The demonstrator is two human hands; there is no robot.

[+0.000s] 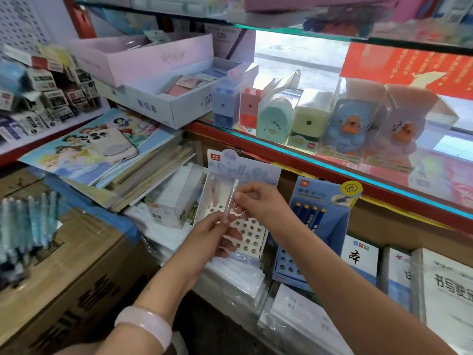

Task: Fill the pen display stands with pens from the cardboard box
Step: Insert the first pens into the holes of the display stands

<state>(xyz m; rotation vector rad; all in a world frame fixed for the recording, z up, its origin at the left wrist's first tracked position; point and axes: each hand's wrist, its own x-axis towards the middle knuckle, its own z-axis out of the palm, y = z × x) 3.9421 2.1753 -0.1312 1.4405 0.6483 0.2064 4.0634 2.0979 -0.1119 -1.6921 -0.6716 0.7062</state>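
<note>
Pens are only just starting to go in, as far as I can see from the head view: the white display stand (249,233) with its grid of round holes holds a single clear pen (213,187) standing at the back left, and nearly every other hole shows open. Next to it on the right, the blue display stand (320,226) carries a short row of dark blue pens (309,212) along its back, while its front holes look unfilled. So I would judge the job barely begun, with most of both stands still to fill. Off to the left a bundle of wrapped bluish pens (28,221) sits on top of a cardboard box (71,265), and that looks like the supply. Right now one clear pen (230,201) is held tilted just above the white stand, between the two hands. The left hand (212,239) has its fingers curled round the lower end of the barrel, and the right hand (256,203) pinches the upper end, seemingly at a thin transparent wrapper, though the blur makes that hard to say for sure. The pen's lower tip hangs over the open holes, not yet in one. A pale bangle (146,326) rides on the left wrist.
</note>
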